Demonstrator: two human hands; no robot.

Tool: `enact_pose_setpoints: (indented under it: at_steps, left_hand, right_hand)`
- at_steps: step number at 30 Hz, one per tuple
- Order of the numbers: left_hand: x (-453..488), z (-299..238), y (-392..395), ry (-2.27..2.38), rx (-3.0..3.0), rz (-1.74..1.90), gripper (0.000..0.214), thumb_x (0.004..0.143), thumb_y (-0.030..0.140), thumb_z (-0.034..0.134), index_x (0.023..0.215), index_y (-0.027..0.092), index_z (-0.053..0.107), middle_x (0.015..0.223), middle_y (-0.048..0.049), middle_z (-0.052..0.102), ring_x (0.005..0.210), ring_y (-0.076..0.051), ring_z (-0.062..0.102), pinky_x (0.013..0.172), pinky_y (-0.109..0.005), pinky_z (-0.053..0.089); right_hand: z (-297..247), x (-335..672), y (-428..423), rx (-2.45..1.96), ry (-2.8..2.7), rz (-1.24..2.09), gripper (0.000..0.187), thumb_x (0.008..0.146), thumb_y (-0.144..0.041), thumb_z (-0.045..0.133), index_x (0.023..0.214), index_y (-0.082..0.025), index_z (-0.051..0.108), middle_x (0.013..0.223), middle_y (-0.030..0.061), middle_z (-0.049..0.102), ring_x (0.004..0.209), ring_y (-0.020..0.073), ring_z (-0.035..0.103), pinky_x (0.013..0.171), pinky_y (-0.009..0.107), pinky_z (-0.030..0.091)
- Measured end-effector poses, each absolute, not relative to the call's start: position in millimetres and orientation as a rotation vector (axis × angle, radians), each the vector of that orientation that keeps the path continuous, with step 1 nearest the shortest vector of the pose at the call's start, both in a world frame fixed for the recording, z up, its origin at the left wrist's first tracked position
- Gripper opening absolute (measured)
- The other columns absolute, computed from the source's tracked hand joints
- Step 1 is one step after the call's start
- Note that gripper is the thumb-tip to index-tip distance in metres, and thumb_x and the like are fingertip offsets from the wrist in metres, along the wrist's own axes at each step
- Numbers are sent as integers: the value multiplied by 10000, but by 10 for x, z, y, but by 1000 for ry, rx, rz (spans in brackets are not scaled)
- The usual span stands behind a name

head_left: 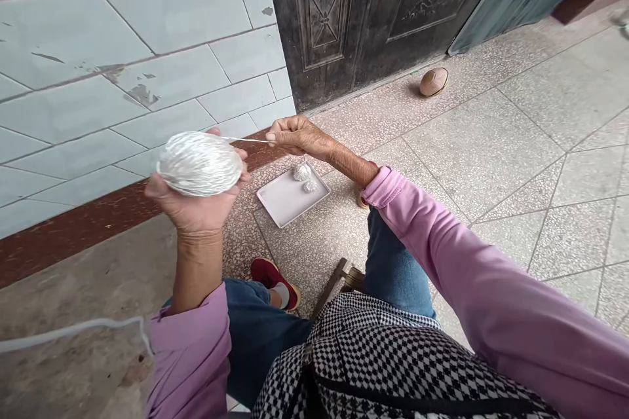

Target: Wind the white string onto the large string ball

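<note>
Speckled terrazzo floor below a tiled wall. Hands apart: left hand grips a fat ball of white thread, right hand pinches its taut strand. Winding seems well advanced; two small balls sit at the tray's far corner.

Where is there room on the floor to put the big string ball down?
For the string ball: the tray's near half is bare; its far corner holds two small balls. The speckled floor between tray and the round thing by the door is free. Crowded near the red shoe and wooden stool leg.
</note>
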State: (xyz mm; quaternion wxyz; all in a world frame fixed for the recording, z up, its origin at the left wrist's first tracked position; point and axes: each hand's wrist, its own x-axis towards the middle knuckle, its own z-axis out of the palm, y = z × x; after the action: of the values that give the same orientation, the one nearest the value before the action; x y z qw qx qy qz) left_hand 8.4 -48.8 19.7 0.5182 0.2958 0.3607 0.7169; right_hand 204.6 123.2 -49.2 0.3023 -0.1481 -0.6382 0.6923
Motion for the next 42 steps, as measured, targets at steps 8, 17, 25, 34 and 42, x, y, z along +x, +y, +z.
enact_pose_setpoints:
  at_steps: [8,17,25,34,42]
  left_hand:
    - [-187,432,-571,900,640,2025,947,798,1015,1032,1323,268,783,1285,-64,803,1202,-239,746,905,-241,680]
    - [-427,282,-564,1079,579,2010,848,708,805,1125,1171,297,629,1394,-75,817,1608,-348,674,1091,-325,695]
    - [12,133,-414,1019,579,1818,703,737,676,1114,1090,256,675,1334,-129,843,1475,-383,696,1053,-417,730]
    - [159,56,-375,1060,561,1729,743,690,665,1126,1073,254,640,1296,-185,865,1503,-464,721,1186,-578,753]
    - [188,20,-328,1100,520,1833,572,666,498,1060,988,246,660,1237,-157,884,1427,-395,740,1165,-496,712]
  right_hand:
    - [-557,2484,1505,-705,-1820,1728,470,1250,-276,848,885,-235,555,647,-122,387,580,91,271,556,234,228]
    - [-501,2803,1495,-1458,-2321,1071,269,1100,53,780,884,-104,811,862,56,796,844,168,714,919,302,572]
    - [-502,2048,1195,-681,-2021,1481,249,1284,-142,733,1480,-149,887,1568,185,909,1524,283,830,1355,495,707]
    - [-327,1723,787,-764,-2037,1304,336,1311,-74,669,991,-176,660,973,19,724,994,178,697,979,280,561]
    - [-303,1822,631,-713,-2342,1296,391,1298,-23,657,945,-188,625,932,10,681,946,183,637,937,309,441]
